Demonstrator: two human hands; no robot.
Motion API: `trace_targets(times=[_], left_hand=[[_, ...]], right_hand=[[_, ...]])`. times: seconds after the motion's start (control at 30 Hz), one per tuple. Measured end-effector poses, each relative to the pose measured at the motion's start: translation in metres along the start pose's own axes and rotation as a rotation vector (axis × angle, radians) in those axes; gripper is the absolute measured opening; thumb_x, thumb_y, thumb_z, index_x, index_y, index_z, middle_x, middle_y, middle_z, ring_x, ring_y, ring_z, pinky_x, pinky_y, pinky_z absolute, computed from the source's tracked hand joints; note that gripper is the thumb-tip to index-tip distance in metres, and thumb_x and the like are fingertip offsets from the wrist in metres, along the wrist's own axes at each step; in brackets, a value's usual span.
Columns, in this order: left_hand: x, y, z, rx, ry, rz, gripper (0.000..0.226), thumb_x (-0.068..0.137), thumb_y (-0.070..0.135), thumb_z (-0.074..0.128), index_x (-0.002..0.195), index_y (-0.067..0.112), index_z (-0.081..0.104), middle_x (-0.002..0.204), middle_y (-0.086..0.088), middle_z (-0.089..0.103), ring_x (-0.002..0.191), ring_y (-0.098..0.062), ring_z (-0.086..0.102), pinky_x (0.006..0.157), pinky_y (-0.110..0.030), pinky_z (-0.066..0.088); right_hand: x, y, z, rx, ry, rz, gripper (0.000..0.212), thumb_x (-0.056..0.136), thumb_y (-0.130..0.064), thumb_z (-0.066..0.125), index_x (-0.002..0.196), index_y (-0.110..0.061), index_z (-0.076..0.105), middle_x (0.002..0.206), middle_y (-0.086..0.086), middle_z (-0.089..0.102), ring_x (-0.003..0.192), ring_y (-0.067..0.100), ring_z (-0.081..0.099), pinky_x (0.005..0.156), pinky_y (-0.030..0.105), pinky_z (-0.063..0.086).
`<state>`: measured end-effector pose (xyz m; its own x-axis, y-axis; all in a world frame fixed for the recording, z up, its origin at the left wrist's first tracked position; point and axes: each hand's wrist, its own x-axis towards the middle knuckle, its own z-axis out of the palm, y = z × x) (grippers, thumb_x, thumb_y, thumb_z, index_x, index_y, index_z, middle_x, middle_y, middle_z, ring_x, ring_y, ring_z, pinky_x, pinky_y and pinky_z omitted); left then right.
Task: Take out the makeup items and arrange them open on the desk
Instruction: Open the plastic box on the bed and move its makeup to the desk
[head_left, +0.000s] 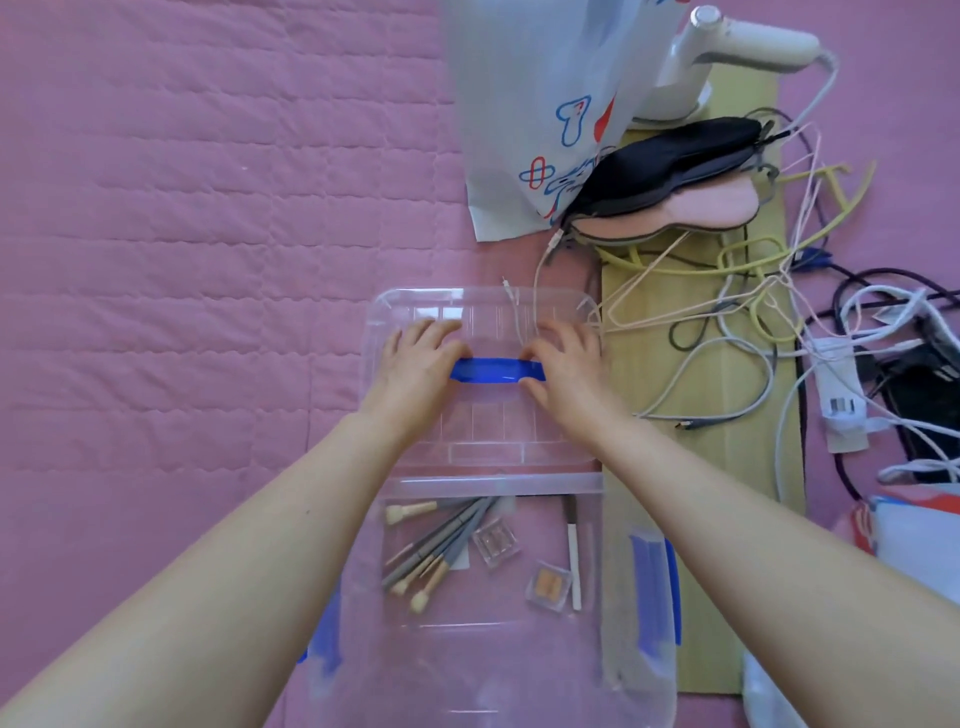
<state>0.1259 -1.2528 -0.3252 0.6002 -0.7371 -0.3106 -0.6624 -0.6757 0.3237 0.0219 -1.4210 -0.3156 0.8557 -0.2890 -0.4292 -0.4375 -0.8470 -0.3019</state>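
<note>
both hands, left hand (415, 364) and right hand (563, 364), gripped the clear lid's (488, 436) blue handle (496, 371), setting it aside to reach the makeup brushes (436, 551).

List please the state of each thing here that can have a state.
Clear box: open, lid off.
Lid: flat on the pink cover, beyond the box.
Left hand: on the lid, at its blue handle.
Right hand: on the lid, same handle.
Brushes: inside the box.
Two compacts: inside, closed.
</note>
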Motion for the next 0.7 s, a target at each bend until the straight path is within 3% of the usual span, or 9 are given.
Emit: trace_targets(times=[0.2,0.3,0.5,0.7], left_hand=[[0.0,-0.005,0.009,0.006,-0.145,0.017,0.046,0.094,0.013,0.05,0.137,0.025,0.042,0.156,-0.001,0.018,0.144,-0.023,0.012,0.108,-0.042,0.025],[-0.004,-0.004,0.006,-0.003,-0.207,-0.01,0.054,0.095,0.011,0.046,0.144,0.028,0.032,0.159,0.003,0.009,0.146,-0.022,0.006,0.109,-0.043,0.028],[-0.017,0.01,-0.019,-0.096,-0.219,-0.015,0.052,0.096,0.01,0.043,0.146,0.019,0.032,0.154,-0.001,0.027,0.141,-0.023,0.019,0.109,-0.044,0.031],[-0.052,0.032,-0.056,-0.094,0.003,-0.058,0.045,0.097,0.014,0.042,0.141,0.017,0.038,0.141,-0.003,0.045,0.131,-0.023,0.035,0.093,-0.042,0.043]], right_hand=[[0.003,0.004,0.003,-0.02,-0.056,0.014,0.031,0.086,-0.026,0.062,0.117,-0.022,0.059,0.148,0.001,0.033,0.136,0.033,0.02,0.106,0.057,0.029],[-0.001,0.003,0.0,-0.035,-0.083,0.013,0.041,0.089,-0.024,0.059,0.129,-0.018,0.052,0.151,0.003,0.03,0.138,0.032,0.02,0.107,0.055,0.029],[-0.015,-0.014,-0.022,-0.098,-0.022,-0.078,0.048,0.092,-0.019,0.051,0.137,-0.006,0.042,0.144,0.011,0.04,0.133,0.029,0.032,0.11,0.04,0.027],[-0.05,-0.036,-0.058,-0.163,0.084,-0.133,0.049,0.096,-0.019,0.044,0.142,-0.006,0.035,0.146,0.009,0.038,0.142,0.027,0.023,0.116,0.04,0.019]])
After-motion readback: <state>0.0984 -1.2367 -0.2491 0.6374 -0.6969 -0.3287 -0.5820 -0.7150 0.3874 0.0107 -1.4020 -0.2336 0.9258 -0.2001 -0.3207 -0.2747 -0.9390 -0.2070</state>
